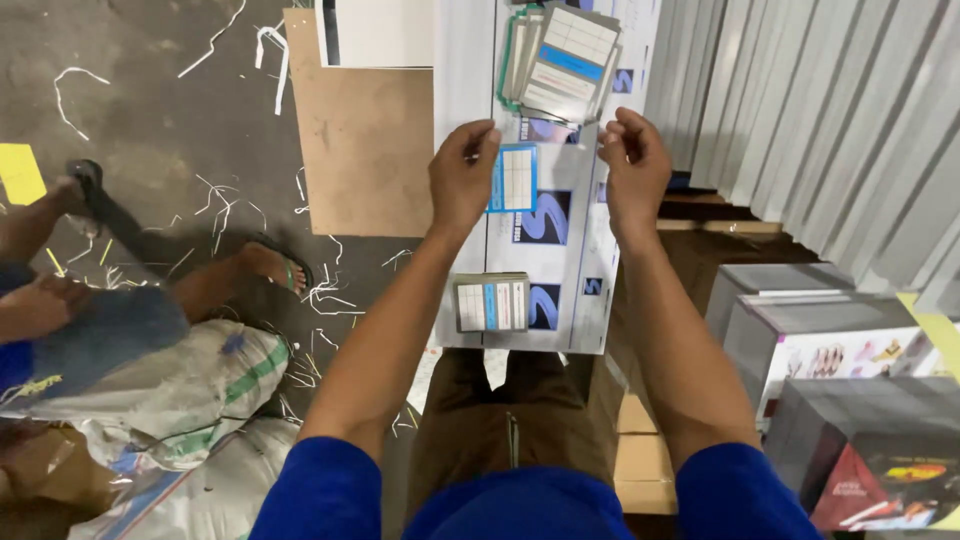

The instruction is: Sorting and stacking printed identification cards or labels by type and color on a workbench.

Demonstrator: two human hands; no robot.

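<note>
My left hand grips a small blue-edged card with a white grid on it, held above a long white printed sheet that lies across my knees. My right hand is closed just to the right of the card, fingers curled, with nothing visible in it. Beyond both hands a fanned stack of similar cards with green and blue edges rests on the sheet. A smaller pile of cards sits on the sheet near my lap.
A brown board lies on the concrete floor to the left, among paper strips. Another person's sandalled feet and filled sacks are at the left. Stacked grey boxes and upright grey sheets stand at the right.
</note>
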